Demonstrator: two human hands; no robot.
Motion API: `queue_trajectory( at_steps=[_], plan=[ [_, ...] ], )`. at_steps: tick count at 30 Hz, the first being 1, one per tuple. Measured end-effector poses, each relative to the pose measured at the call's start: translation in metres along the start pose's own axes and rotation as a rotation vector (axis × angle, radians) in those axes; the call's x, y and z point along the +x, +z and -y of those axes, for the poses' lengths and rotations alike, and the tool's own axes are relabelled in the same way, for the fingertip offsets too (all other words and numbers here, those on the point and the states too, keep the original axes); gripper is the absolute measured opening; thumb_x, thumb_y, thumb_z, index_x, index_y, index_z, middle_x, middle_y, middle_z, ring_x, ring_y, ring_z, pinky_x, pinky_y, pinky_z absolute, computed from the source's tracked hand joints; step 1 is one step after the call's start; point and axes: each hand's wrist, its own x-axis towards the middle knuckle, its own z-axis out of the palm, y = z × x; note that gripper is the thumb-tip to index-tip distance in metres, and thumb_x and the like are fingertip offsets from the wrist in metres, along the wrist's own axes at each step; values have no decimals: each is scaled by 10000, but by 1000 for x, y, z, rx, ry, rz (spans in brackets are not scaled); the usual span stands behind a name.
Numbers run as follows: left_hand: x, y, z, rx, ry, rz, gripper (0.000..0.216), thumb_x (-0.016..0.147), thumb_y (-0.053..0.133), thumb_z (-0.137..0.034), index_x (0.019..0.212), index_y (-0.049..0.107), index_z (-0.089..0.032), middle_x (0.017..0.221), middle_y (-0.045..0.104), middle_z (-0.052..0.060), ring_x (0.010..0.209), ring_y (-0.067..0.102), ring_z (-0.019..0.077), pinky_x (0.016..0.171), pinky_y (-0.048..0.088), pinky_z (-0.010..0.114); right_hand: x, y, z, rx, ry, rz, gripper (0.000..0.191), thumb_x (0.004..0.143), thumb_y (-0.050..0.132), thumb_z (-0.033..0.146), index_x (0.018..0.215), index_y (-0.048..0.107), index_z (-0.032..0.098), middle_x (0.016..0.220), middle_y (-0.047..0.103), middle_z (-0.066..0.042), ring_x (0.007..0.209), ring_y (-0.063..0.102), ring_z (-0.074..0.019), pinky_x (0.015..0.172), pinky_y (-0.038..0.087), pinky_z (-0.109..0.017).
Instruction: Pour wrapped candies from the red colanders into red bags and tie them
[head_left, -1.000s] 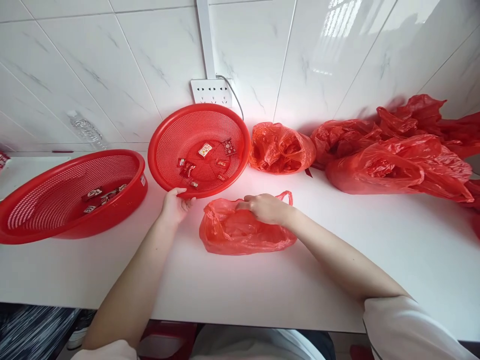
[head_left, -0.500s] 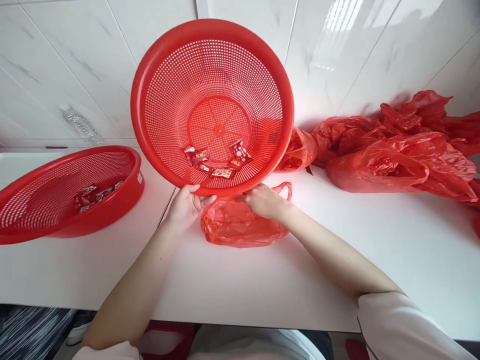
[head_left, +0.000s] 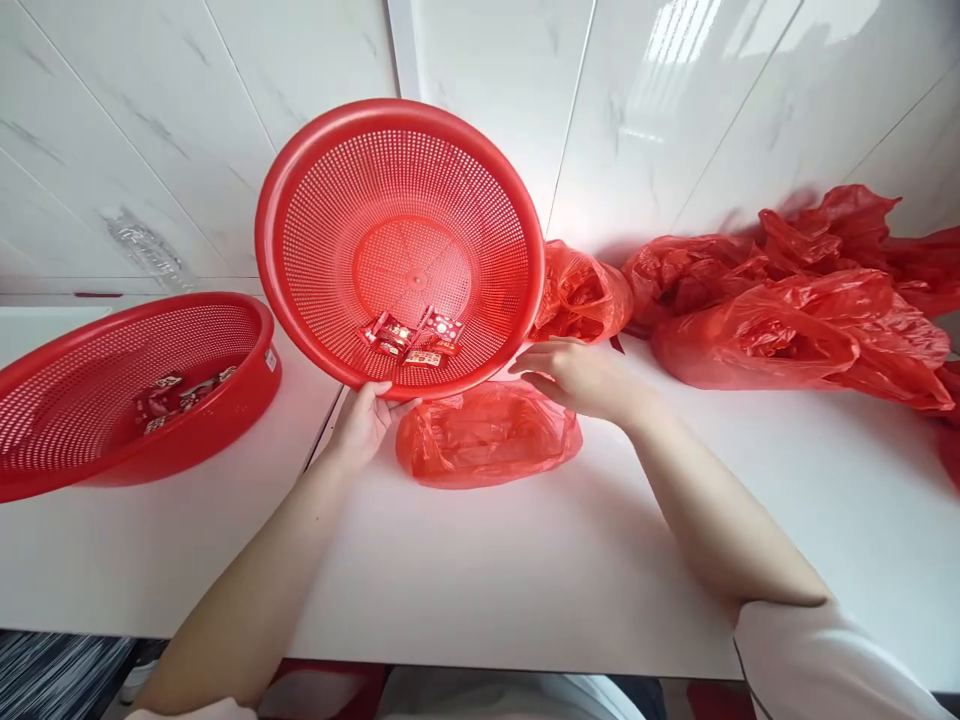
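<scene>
My left hand (head_left: 365,420) grips the lower rim of a round red perforated basket (head_left: 330,180), which is tipped up steeply toward me above the white counter. Several small red wrapped packets (head_left: 411,337) have slid to the basket's low edge. Just below that edge lies a red plastic bag (head_left: 487,437) on the counter. My right hand (head_left: 577,378) hovers over the bag's right end, near the basket's rim, fingers stretched out and holding nothing.
A second red basket (head_left: 45,440) with a few packets sits at the left on the counter (head_left: 525,590). Filled red plastic bags (head_left: 795,320) are piled along the tiled wall at the right, with one more (head_left: 585,295) behind the tilted basket.
The left hand lifted and tipped the basket, and the packets slid to its low edge. The right hand let go of the bag's mouth and drew back to the right with fingers spread.
</scene>
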Motion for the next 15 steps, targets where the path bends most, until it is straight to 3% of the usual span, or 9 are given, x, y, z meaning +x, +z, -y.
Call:
queue_trajectory(
  at_steps=[2, 6, 11, 15],
  plan=[
    [-3, 4, 2, 28, 10, 10, 270, 742, 595, -132, 1010, 620, -156, 1025, 715, 67, 908, 693, 213, 739, 608, 338, -1, -6, 4, 35, 50, -88, 316, 942, 411, 173, 1116, 668, 233, 1038, 696, -50, 879, 647, -192, 756, 483, -320],
    [-10, 11, 7, 67, 16, 35, 203, 757, 611, -159, 960, 619, -162, 1028, 710, 64, 945, 680, 227, 753, 602, 352, 3, 5, 10, 139, 16, -212, 294, 963, 395, 219, 1110, 645, 170, 1042, 666, -88, 872, 639, -180, 768, 491, -298],
    [-14, 14, 9, 83, -29, 75, 181, 777, 613, -158, 957, 616, -161, 1037, 704, 60, 984, 665, 231, 763, 602, 353, 17, 35, 13, 168, -31, -159, 331, 961, 412, 252, 1236, 557, 137, 1171, 614, -131, 1029, 612, -213, 891, 491, -341],
    [-20, 20, 7, 88, -109, 113, 291, 762, 624, -143, 1052, 626, -172, 1083, 700, 66, 987, 672, 237, 745, 609, 343, 24, 56, 17, 137, -19, -105, 458, 983, 381, 336, 1379, 426, 111, 1369, 510, -172, 1265, 488, -244, 1062, 382, -424]
  ],
)
